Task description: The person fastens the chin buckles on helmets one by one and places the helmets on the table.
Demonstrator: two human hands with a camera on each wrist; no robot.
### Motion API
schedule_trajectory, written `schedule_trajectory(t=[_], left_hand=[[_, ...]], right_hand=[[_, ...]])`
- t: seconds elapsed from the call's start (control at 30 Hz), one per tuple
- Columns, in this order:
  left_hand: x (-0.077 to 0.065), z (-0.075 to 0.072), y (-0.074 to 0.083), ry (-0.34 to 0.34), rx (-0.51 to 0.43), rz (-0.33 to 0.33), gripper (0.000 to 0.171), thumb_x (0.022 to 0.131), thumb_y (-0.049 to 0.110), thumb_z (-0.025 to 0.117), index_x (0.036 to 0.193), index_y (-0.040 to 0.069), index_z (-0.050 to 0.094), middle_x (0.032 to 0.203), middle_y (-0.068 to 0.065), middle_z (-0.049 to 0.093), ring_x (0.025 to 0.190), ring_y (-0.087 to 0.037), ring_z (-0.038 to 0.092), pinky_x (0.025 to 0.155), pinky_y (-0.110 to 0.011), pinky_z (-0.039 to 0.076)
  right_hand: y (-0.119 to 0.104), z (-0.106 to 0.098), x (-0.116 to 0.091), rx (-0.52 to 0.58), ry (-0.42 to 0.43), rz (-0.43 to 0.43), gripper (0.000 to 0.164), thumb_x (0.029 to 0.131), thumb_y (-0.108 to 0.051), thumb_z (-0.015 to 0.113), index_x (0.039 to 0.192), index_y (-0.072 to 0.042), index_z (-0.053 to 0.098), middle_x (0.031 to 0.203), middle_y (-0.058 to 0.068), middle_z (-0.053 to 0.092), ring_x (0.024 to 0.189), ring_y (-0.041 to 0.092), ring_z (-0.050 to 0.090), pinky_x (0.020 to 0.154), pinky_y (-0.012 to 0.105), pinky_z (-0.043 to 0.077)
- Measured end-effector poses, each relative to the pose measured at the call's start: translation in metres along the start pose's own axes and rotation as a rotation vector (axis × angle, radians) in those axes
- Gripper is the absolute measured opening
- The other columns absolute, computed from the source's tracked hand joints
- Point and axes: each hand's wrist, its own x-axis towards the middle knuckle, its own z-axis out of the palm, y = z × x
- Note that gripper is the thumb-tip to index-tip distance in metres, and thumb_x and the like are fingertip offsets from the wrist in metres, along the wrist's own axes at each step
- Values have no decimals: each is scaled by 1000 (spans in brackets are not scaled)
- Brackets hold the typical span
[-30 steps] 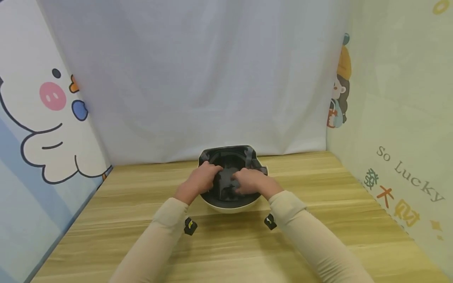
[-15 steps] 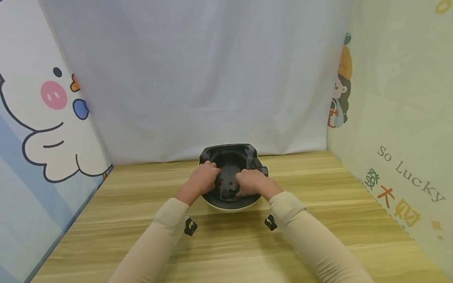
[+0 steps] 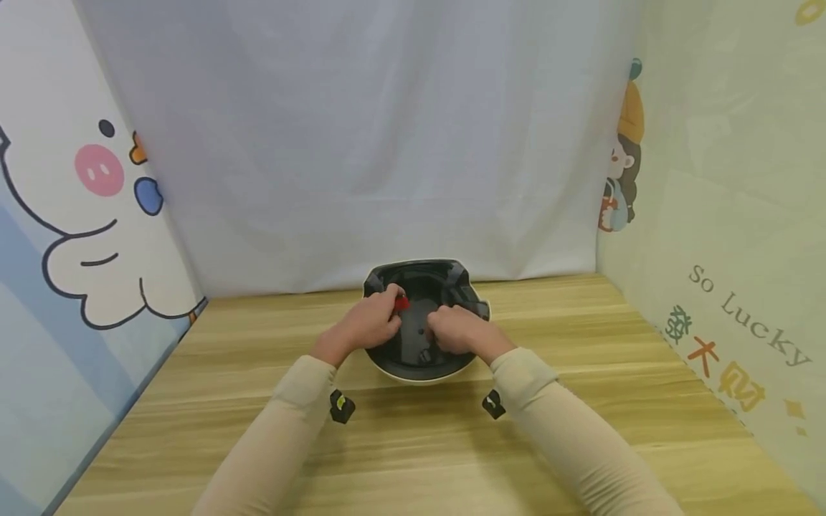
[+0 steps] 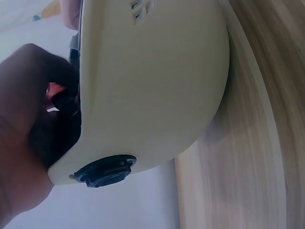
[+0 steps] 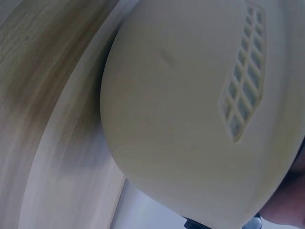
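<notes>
Helmet (image 3: 414,344), open side up on the wooden table (image 3: 413,459), left hand (image 3: 369,322) at one side, fingers curled about a small red piece (image 3: 402,303), right hand (image 3: 461,331) opposite, fingers bent, their hold we cannot tell.

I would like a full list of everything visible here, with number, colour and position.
Helmet: one, cream outside, black inside, upside down on the table.
Small piece: one, red, held in the left hand.
Vent grilles: two, cream, one each side.
Side fitting: one seen, black, on the helmet's outside.
Table: one, yellowish wood grain, under the helmet.
Curtain: one, white, behind the table.
Printed panels: two, blue and white left, pale green right.
Small units: two, black, one near each cuff.
Sleeves: two, beige, on forearms.
Hands: two, bare, at the helmet's opening; what the right hand holds is hidden.
</notes>
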Motion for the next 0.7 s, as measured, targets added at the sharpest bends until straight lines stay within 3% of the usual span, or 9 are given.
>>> schedule_trajectory(t=[0.1, 0.23, 0.4, 0.57, 0.7], left_hand=[[-1, -1, -2, 3, -58, 7, 35, 99, 11, 56, 131, -1, 47, 88, -11, 62, 66, -21, 55, 63, -37, 47], [0, 2, -6, 19, -66, 9, 25, 103, 13, 54, 124, 0, 49, 83, -8, 59, 63, -20, 52, 61, -35, 44], [2, 2, -5, 9, -63, -3, 21, 105, 15, 51, 120, 0, 50, 77, -6, 55, 59, -19, 51, 57, -33, 41], [2, 2, -3, 16, -52, -4, 21, 105, 17, 51, 119, 1, 50, 78, -6, 55, 61, -20, 51, 59, -34, 42], [3, 4, -5, 22, -45, -11, 21, 105, 18, 51, 119, 2, 50, 79, -5, 55, 64, -20, 51, 61, -34, 42]], right_hand=[[1, 0, 0, 35, 12, -37, 22, 93, 0, 66, 109, -12, 76, 105, 3, 73, 97, 20, 69, 84, 34, 54], [4, 0, 0, 170, 47, -155, 40, 88, 13, 61, 116, -11, 75, 110, 2, 73, 101, 18, 68, 85, 31, 54], [9, 0, -1, 318, 83, -295, 50, 84, 19, 48, 111, -10, 78, 107, -1, 74, 102, 14, 68, 82, 26, 53], [10, 0, -1, 352, 89, -300, 35, 95, 0, 46, 111, -6, 76, 107, 1, 73, 98, 16, 66, 86, 31, 51], [9, 0, -3, 370, 71, -266, 26, 97, -15, 55, 115, -5, 71, 111, 4, 69, 100, 18, 64, 89, 36, 50]])
